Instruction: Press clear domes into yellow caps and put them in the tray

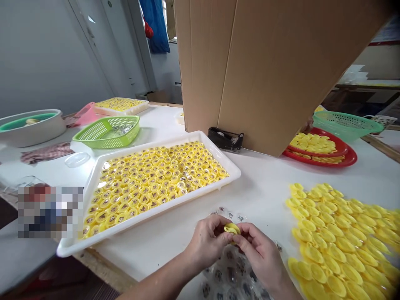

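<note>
The left hand (208,237) and right hand (259,250) pinch a small, round, yellow plastic piece (231,228) above clear, printed plastic discs (229,271); its underside is hard to make out. Uneven thumb pressure could make it slip.

White table (265,189) beneath white tray (156,210), yellow pieces (352,238), lime-green basket (93,143).

the yellow pieces (336,252) look glossy plastic, the carton (250,79) matt cardboard.
</note>
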`<act>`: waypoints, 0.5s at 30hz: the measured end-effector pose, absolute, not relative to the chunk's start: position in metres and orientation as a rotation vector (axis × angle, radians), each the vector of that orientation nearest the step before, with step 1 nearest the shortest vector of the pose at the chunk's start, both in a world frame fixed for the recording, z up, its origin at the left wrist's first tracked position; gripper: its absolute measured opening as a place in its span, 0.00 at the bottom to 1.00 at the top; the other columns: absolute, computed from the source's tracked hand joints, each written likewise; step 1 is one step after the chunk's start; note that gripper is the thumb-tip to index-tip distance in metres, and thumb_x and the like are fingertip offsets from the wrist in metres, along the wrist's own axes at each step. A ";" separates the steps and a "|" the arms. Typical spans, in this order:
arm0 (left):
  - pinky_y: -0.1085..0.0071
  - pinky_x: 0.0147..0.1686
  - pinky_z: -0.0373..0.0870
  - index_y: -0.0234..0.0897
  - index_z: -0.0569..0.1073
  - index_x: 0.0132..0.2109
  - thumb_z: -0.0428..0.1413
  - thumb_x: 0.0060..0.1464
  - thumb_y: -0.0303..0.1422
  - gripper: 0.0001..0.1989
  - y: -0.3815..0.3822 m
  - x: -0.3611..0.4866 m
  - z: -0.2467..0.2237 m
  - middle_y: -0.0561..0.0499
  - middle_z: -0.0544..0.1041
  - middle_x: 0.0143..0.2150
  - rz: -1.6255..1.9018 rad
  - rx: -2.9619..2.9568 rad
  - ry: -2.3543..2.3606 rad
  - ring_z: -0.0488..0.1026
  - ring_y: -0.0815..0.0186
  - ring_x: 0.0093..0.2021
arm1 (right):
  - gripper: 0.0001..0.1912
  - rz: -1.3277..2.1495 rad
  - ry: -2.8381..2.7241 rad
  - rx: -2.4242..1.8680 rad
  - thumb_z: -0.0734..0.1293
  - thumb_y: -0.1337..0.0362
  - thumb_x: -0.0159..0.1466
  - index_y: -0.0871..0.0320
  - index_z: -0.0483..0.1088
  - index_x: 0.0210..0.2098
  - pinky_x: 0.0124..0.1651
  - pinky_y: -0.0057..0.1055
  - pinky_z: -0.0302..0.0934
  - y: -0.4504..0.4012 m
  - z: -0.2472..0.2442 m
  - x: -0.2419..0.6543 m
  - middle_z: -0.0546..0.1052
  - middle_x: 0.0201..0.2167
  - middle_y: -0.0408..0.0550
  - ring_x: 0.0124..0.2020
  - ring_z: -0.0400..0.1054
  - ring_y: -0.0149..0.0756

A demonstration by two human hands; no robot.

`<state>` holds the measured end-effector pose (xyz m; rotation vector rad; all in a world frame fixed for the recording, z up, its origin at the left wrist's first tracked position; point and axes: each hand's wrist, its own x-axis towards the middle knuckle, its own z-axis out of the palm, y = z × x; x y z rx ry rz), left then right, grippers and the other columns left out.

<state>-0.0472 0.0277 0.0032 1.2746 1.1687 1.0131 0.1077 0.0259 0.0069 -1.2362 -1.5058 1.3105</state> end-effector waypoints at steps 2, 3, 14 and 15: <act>0.72 0.32 0.67 0.33 0.75 0.39 0.59 0.48 0.37 0.13 0.023 -0.044 0.010 0.46 0.77 0.33 0.992 1.310 1.181 0.72 0.64 0.32 | 0.13 1.322 -1.431 -1.224 0.67 0.53 0.58 0.57 0.71 0.32 0.30 0.26 0.65 0.022 0.012 0.106 0.75 0.26 0.44 0.27 0.69 0.34; 0.72 0.31 0.67 0.33 0.75 0.40 0.58 0.49 0.36 0.12 0.023 -0.044 0.015 0.47 0.77 0.32 0.978 1.343 1.178 0.72 0.64 0.32 | 0.13 1.325 -1.381 -1.228 0.67 0.53 0.57 0.57 0.72 0.31 0.30 0.25 0.65 0.021 0.015 0.105 0.75 0.26 0.44 0.26 0.68 0.33; 0.75 0.24 0.61 0.34 0.73 0.47 0.57 0.47 0.38 0.20 0.221 -0.193 0.094 0.51 0.74 0.31 0.723 1.854 1.960 0.67 0.69 0.26 | 0.23 1.307 -1.120 -1.290 0.69 0.53 0.56 0.55 0.67 0.49 0.37 0.30 0.69 0.033 0.008 0.129 0.76 0.40 0.51 0.33 0.72 0.36; 0.75 0.24 0.61 0.33 0.74 0.45 0.57 0.46 0.37 0.19 0.238 -0.208 0.091 0.50 0.74 0.30 0.670 1.852 2.003 0.67 0.69 0.26 | 0.24 1.307 -1.116 -1.291 0.68 0.52 0.56 0.55 0.67 0.49 0.36 0.30 0.69 0.034 0.007 0.129 0.76 0.39 0.51 0.33 0.72 0.36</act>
